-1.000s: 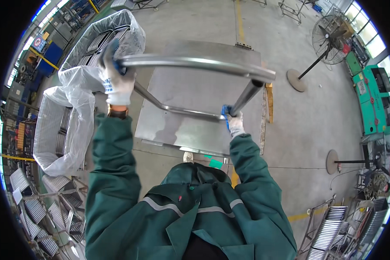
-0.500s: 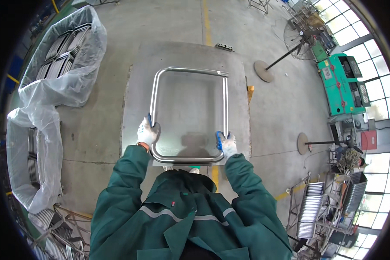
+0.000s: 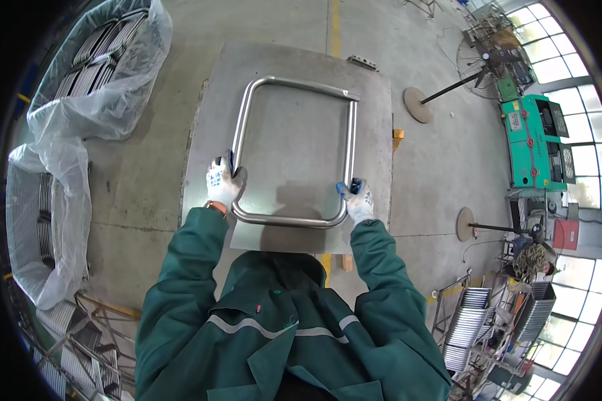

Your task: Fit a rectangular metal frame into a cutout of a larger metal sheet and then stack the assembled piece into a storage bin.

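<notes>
Holding a bent steel tube frame (image 3: pixel 294 154) flat on the grey tabletop (image 3: pixel 374 100), left hand (image 3: pixel 222 184) and right hand (image 3: pixel 356 200) gloved, fingers clamped on its near corners. Placement step, I judge; next calls for aligning, then releasing evenly.

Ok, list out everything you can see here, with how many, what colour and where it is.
metal tube frame: one, silver, lying flat on the plate.
steel plate: one, grey, on the floor in front of the person.
plastic-lined crates: two, clear wrap over stacked silver frames, at left.
standing fan: one, dark, upper right.
machine: one, green, at right.
round stand bases: two, tan, right of the plate.
racks of silver frames: several, lower right.
left hand: white glove, grip on the frame's left side.
right hand: white glove, grip on the frame's right corner.
</notes>
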`<state>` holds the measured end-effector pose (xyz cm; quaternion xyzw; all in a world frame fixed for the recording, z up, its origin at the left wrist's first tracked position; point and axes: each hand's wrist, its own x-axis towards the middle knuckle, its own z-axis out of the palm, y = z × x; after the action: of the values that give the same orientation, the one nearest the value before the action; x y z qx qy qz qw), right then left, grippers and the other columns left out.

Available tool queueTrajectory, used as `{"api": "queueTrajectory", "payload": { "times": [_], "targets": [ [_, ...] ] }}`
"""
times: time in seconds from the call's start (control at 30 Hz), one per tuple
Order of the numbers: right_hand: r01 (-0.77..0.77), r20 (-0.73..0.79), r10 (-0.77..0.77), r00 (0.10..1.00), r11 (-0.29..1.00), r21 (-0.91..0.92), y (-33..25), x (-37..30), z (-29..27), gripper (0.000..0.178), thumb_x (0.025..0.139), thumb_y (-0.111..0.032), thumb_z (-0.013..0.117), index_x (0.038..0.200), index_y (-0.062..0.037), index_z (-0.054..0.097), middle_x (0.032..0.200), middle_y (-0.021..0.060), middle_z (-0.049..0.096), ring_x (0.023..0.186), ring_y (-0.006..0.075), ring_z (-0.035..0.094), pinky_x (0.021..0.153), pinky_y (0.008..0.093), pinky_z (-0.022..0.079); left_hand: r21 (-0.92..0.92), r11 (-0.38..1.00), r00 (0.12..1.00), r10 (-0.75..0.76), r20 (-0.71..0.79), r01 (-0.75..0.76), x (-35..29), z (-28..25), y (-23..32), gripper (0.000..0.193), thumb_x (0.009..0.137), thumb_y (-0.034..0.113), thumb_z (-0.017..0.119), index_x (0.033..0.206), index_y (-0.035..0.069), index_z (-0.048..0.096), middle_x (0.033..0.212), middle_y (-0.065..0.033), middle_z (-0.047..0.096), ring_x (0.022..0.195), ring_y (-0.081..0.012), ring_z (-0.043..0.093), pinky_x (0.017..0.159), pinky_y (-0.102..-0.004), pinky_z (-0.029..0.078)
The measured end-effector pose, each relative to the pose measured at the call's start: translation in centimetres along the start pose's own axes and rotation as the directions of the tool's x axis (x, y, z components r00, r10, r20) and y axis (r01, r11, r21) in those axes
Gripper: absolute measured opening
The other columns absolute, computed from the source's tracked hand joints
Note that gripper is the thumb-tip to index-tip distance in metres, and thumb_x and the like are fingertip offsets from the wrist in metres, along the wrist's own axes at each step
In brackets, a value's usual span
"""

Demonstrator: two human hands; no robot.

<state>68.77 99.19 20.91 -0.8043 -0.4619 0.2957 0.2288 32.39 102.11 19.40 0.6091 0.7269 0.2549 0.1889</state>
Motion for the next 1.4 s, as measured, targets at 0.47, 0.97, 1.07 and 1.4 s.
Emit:
{"api": "queueTrajectory", "payload": {
  "times": [0.47, 0.97, 1.07, 1.4],
  "targets": [
    [-0.177, 0.152, 0.159, 0.975, 0.978, 0.109, -5.0, 19.6, -0.8, 0.044, 0.079, -0.044, 0.074, 0.091, -0.0029, 0.063, 0.062, 0.0021, 0.052, 0.049, 0.0114, 0.047, 0.045, 0.0229, 0.04, 0.157, 0.949, 0.961, 0.268, 0.062, -0.275, -10.9, -2.8, -2.2, 0.052, 0.076, 0.021, 0.063, 0.126, 0.012, 0.058, 0.134, -0.015, 0.051, 0.126, -0.0404, 0.044, 0.106, -0.0518, 0.032],
    [-0.176, 0.301, 0.084, 0.95, 0.94, 0.292, -3.7, 20.2, -4.7, 0.042, 0.085, -0.035, 0.071, 0.107, -0.0002, 0.06, 0.077, 0.0053, 0.06, 0.061, 0.0115, 0.054, 0.058, 0.0221, 0.047, 0.123, 0.952, 0.959, 0.279, 0.042, -0.282, -10.8, -0.6, -3.3, 0.047, 0.077, 0.023, 0.06, 0.124, 0.015, 0.061, 0.136, -0.014, 0.051, 0.129, -0.0387, 0.043, 0.111, -0.0527, 0.03],
    [-0.075, 0.256, -0.009, 0.967, 0.946, 0.315, -3.3, 21.4, -5.7, 0.039, 0.088, -0.03, 0.068, 0.111, -0.0006, 0.06, 0.084, 0.0068, 0.062, 0.067, 0.0123, 0.057, 0.063, 0.0232, 0.049, 0.083, 0.957, 0.96, 0.278, 0.032, -0.28, -11.0, -1.2, -4.0, 0.047, 0.077, 0.023, 0.06, 0.123, 0.015, 0.061, 0.135, -0.0138, 0.052, 0.129, -0.0384, 0.043, 0.111, -0.0534, 0.029],
    [0.642, 0.165, -0.647, 0.744, 0.626, -0.443, -11.5, 23.2, 2.0, 0.033, 0.092, -0.013, 0.056, 0.124, -0.0037, 0.057, 0.115, 0.0103, 0.064, 0.105, 0.0215, 0.059, 0.094, 0.0284, 0.044, 0.091, 0.95, 0.955, 0.298, 0.014, -0.298, -11.9, -0.9, -4.7, 0.044, 0.073, 0.023, 0.063, 0.117, 0.02, 0.065, 0.133, -0.0136, 0.053, 0.129, -0.038, 0.044, 0.112, -0.0553, 0.028]
  ]
}}
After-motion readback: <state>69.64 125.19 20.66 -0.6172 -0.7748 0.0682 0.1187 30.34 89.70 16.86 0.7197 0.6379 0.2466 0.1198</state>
